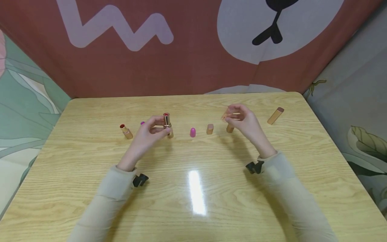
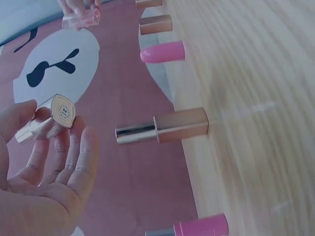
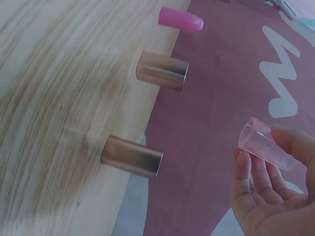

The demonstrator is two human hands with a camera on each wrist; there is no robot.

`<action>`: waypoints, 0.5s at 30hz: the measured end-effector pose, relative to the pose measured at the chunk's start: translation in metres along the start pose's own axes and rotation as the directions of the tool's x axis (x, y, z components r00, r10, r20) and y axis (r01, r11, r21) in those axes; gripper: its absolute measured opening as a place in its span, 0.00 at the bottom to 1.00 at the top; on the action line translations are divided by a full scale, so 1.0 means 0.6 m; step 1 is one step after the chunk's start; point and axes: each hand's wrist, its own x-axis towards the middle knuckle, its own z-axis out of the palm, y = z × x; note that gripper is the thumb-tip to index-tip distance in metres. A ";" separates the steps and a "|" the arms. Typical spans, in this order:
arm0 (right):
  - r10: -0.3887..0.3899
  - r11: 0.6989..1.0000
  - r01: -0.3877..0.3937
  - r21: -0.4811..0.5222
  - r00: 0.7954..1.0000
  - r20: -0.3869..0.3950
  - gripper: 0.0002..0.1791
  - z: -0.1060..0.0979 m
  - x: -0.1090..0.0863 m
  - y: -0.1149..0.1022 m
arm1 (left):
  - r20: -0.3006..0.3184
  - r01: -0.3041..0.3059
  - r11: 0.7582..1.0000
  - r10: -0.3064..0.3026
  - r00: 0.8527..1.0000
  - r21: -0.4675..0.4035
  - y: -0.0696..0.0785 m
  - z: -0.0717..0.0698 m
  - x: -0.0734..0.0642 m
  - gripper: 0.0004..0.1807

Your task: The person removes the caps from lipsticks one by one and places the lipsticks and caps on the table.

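Observation:
My left hand (image 1: 145, 136) pinches a gold lipstick (image 1: 167, 119) above the table, its red tip upward. In the left wrist view its base (image 2: 63, 111) shows a small round label. My right hand (image 1: 246, 122) holds a clear pinkish cap (image 3: 263, 142) between thumb and fingers, also raised. Below the left hand a gold lipstick tube (image 2: 182, 125) stands upright, partly hidden in the head view. Under the right hand is a gold cap (image 3: 132, 157). Between the hands stand a bright pink cap (image 1: 192, 132) and another gold cap (image 1: 210, 129).
Left of the left hand stands an uncapped red lipstick (image 1: 126, 131). A pink tube (image 2: 203, 227) is mostly hidden behind that hand in the head view. Toward the right a long gold tube (image 1: 275, 116) is on the wooden table (image 1: 163, 201). A printed red cloth (image 1: 193, 67) hangs behind.

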 end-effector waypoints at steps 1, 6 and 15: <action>0.001 1.000 -0.001 -0.003 1.000 0.002 0.26 -0.002 0.000 0.002 | -0.004 -0.008 1.000 0.008 1.000 0.004 -0.001 -0.002 0.000 0.25; -0.001 1.000 0.001 -0.018 1.000 -0.007 0.22 -0.012 0.001 0.010 | -0.028 -0.014 1.000 0.014 1.000 0.003 -0.004 -0.013 -0.002 0.26; 0.001 0.999 -0.002 -0.035 1.000 -0.016 0.18 -0.026 0.003 0.024 | -0.063 0.035 0.999 -0.033 0.997 0.027 -0.004 -0.036 -0.009 0.27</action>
